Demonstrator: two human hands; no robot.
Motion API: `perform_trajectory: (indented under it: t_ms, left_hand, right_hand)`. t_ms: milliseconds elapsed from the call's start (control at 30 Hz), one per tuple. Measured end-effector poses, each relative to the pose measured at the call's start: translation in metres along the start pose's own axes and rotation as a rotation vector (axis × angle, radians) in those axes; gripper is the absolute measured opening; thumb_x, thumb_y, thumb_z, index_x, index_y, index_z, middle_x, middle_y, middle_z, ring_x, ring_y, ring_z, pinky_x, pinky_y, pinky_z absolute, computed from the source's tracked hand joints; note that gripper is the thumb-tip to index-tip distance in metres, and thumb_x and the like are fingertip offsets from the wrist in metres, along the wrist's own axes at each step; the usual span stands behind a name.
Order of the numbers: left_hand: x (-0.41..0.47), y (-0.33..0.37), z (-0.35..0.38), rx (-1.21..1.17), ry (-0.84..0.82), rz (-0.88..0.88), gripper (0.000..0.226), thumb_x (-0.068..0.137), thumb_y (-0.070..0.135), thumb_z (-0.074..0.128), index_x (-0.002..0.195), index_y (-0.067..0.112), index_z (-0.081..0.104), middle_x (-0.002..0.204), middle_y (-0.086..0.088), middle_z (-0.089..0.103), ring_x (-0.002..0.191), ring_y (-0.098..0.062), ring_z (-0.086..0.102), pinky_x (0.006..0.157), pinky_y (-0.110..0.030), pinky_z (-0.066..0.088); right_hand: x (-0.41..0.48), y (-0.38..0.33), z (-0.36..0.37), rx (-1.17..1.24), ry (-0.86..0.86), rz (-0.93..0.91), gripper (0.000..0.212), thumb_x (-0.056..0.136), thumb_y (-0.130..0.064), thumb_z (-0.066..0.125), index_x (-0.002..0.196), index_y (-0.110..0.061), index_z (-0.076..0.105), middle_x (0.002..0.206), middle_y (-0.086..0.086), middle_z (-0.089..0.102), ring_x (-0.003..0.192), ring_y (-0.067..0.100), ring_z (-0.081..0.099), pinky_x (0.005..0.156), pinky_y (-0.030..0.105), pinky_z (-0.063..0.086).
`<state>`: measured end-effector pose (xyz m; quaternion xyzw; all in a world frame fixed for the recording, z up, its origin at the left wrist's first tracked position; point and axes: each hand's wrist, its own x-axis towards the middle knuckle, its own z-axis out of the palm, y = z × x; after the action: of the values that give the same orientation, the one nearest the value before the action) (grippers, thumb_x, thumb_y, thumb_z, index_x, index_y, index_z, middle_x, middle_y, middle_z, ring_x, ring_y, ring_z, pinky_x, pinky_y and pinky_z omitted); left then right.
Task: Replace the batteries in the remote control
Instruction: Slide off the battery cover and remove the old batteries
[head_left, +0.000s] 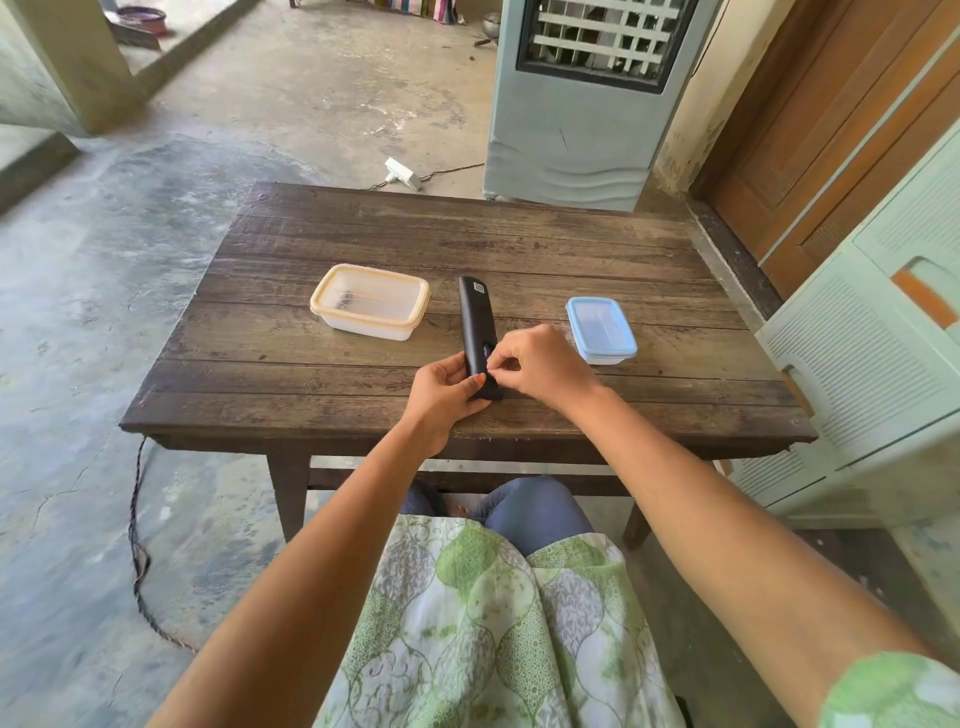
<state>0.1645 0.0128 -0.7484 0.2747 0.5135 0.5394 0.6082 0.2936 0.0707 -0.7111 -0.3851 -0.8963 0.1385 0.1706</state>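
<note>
Centrally in the frame, the black remote control (475, 317) lies back-side up on the dark wooden table (467, 234), its length running away from the person, with a small label at its far end. The left hand (441, 395) grips its near end from the left, fingers curled round the edge and thumb on the back. The right hand (540, 364) comes in from the right with its fingers curled, thumb and forefinger pinching at the remote's back near that same end; what exactly they pinch is too small to tell.

Left of the remote stands a clear tub with a yellow rim (332, 283); right of it, just beyond the right hand, sits a smaller box with a blue lid (600, 327). Past the table's far edge a white power strip (402, 174) lies on the concrete floor beside a grey air cooler (571, 130) at upper right. A pale green plastic cabinet (883, 338) fills the right edge.
</note>
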Motion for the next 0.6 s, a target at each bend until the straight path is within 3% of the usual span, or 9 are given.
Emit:
perform_trajectory:
  t_ms: [133, 300, 500, 600]
  left_hand:
    - [0.000, 0.000, 0.001, -0.018, 0.014, 0.000, 0.039, 0.090, -0.007, 0.048, 0.128, -0.002, 0.047, 0.115, -0.013, 0.059, 0.081, -0.013, 0.061, 0.063, -0.019, 0.056]
    - [0.001, -0.003, 0.000, -0.006, 0.026, 0.006, 0.040, 0.089, -0.005, 0.051, 0.130, -0.001, 0.048, 0.121, -0.016, 0.060, 0.079, -0.009, 0.064, 0.067, -0.019, 0.055]
    - [0.000, -0.002, 0.000, 0.002, 0.023, 0.007, 0.041, 0.089, -0.006, 0.051, 0.129, 0.000, 0.048, 0.117, -0.013, 0.061, 0.087, -0.016, 0.063, 0.067, -0.021, 0.056]
    - [-0.001, -0.002, 0.001, 0.018, 0.019, 0.011, 0.040, 0.089, -0.005, 0.051, 0.128, 0.001, 0.049, 0.113, -0.012, 0.062, 0.086, -0.015, 0.063, 0.066, -0.020, 0.056]
  right_hand:
    - [-0.010, -0.001, 0.017, -0.026, 0.133, -0.037, 0.006, 0.076, -0.006, 0.065, 0.073, -0.006, 0.070, 0.071, 0.010, 0.071, 0.064, 0.026, 0.065, 0.058, 0.033, 0.053]
    - [-0.014, -0.001, 0.024, -0.011, 0.210, -0.010, 0.004, 0.075, -0.008, 0.066, 0.073, -0.005, 0.068, 0.070, 0.010, 0.070, 0.063, 0.027, 0.065, 0.056, 0.035, 0.054]
    - [-0.011, 0.005, 0.017, 0.109, 0.163, 0.044, 0.008, 0.077, -0.006, 0.069, 0.084, -0.006, 0.074, 0.086, 0.009, 0.075, 0.080, 0.021, 0.070, 0.077, 0.034, 0.055]
    - [-0.009, 0.005, 0.011, 0.045, 0.101, 0.003, 0.010, 0.078, -0.005, 0.068, 0.086, -0.004, 0.074, 0.088, 0.011, 0.075, 0.082, 0.023, 0.070, 0.078, 0.036, 0.056]
